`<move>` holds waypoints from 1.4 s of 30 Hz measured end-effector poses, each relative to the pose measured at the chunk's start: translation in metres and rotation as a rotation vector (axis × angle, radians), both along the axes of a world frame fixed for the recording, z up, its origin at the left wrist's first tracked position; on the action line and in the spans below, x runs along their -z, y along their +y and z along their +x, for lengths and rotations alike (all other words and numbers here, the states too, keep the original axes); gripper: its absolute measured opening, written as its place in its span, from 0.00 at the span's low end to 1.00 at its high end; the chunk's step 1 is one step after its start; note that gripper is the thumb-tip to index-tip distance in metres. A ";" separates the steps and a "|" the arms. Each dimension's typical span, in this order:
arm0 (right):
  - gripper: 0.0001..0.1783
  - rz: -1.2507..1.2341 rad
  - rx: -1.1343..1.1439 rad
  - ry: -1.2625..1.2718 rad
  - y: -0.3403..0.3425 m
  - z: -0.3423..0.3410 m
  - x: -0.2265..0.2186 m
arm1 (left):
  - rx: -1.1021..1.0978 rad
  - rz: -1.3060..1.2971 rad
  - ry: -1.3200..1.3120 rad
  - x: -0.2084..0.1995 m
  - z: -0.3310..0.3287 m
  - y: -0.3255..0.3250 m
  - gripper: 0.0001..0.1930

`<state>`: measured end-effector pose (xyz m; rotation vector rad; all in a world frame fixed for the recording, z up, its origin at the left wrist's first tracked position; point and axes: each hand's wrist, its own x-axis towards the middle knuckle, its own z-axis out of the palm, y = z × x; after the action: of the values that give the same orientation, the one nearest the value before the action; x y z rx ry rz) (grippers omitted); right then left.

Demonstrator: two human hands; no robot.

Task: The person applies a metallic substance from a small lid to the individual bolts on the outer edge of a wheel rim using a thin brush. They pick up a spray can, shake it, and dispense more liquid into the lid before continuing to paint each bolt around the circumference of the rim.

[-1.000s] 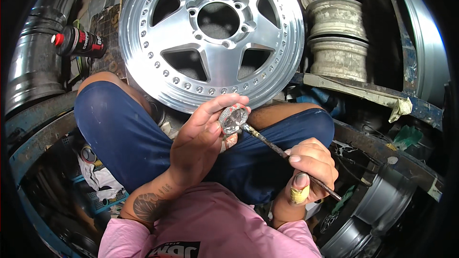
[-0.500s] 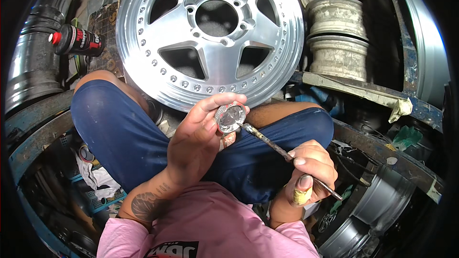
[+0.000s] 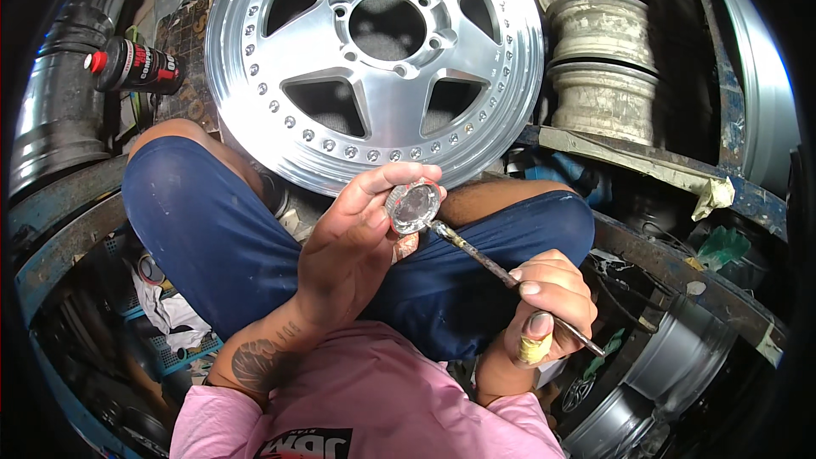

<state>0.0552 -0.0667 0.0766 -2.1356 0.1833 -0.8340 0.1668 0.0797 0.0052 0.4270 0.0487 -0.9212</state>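
Left hand (image 3: 353, 242) pinches the cap (image 3: 414, 206) face-up below the wheel (image 3: 374, 59), so the right hand's (image 3: 548, 297) gripped brush (image 3: 501, 272) reaches its rim.

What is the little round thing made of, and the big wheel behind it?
The small round cap in the left hand looks like shiny chrome-finished metal or plated plastic: it mirrors light. The big wheel looks like polished aluminium: bright silver, with soft reflections and machined edges.

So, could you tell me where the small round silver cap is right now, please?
The small round silver cap is near the middle of the head view, pinched in the left hand, just below the big polished alloy wheel, with the thin brush touching it.
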 end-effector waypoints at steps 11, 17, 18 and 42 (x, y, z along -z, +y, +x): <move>0.17 -0.019 0.011 0.047 0.002 0.000 -0.002 | 0.028 0.013 -0.044 0.001 -0.002 0.001 0.23; 0.18 0.034 0.039 0.042 0.001 -0.002 0.000 | 0.016 0.030 -0.048 0.000 -0.002 0.000 0.23; 0.18 0.048 0.056 0.025 0.001 -0.004 0.001 | 0.021 0.025 -0.048 0.001 -0.001 0.001 0.23; 0.09 0.780 0.416 -0.090 -0.047 0.018 0.073 | -0.112 0.100 0.231 0.005 0.019 -0.005 0.24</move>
<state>0.0736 -0.1138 0.0037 -1.3358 0.7877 -0.8960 0.1854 0.0747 0.0002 0.4048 0.3276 -0.8563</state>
